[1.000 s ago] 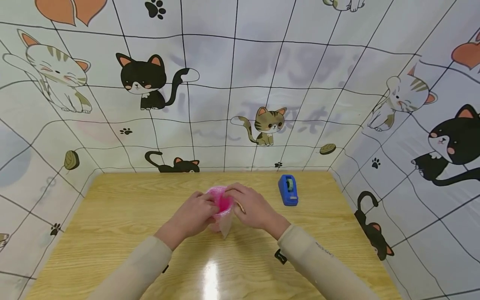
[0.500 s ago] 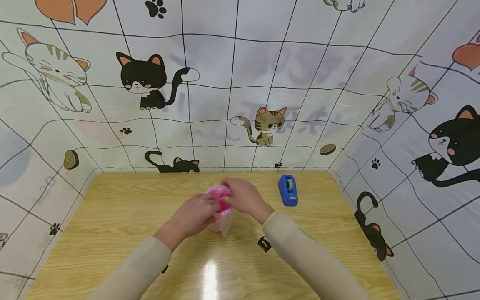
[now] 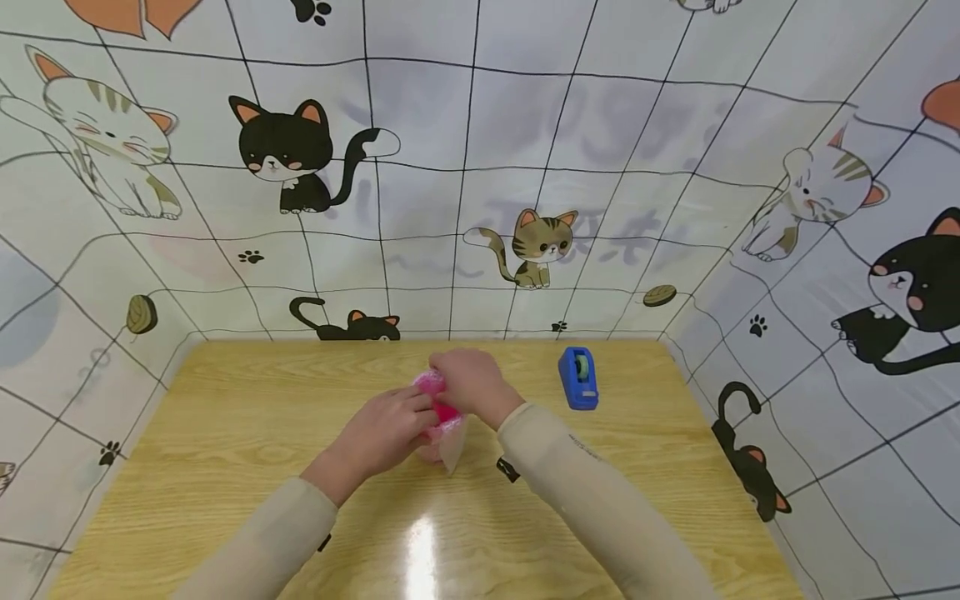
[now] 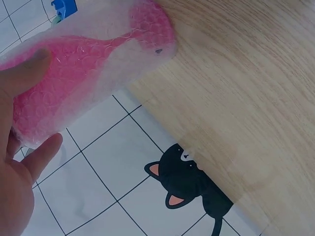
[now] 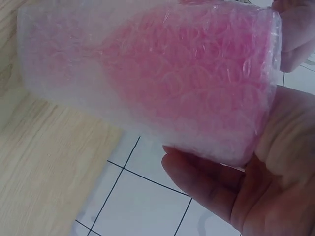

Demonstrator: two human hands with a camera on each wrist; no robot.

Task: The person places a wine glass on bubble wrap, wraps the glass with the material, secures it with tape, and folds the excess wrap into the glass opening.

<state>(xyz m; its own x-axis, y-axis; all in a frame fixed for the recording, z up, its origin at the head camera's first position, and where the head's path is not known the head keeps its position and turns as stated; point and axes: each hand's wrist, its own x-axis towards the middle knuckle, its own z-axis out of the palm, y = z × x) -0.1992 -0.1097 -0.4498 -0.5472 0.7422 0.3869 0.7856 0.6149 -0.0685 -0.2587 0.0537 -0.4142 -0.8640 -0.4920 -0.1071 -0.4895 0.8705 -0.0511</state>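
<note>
A pink goblet [image 3: 447, 412], rolled in clear bubble wrap [image 5: 182, 83], stands upright on the table in the head view. My left hand [image 3: 386, 429] grips its top from the near left, and the left wrist view shows the thumb [image 4: 29, 73] lying along the wrap. On the far right side of the rim, my right hand [image 3: 474, 385] holds the wrap's top edge, its fingers [image 5: 197, 182] bent against the side in the right wrist view. A loose pale flap of wrap [image 3: 452, 450] hangs below the hands. The palms hide much of the opening.
A blue tape dispenser [image 3: 578, 379] with a roll in it stands on the wooden table [image 3: 262, 400], right of the hands. A cat-printed sheet [image 3: 420, 208] hangs behind the table and along both sides.
My right hand has moved left and away over the top of the wrapped goblet, covering more of its rim. My left hand and the goblet have stayed nearly in place.
</note>
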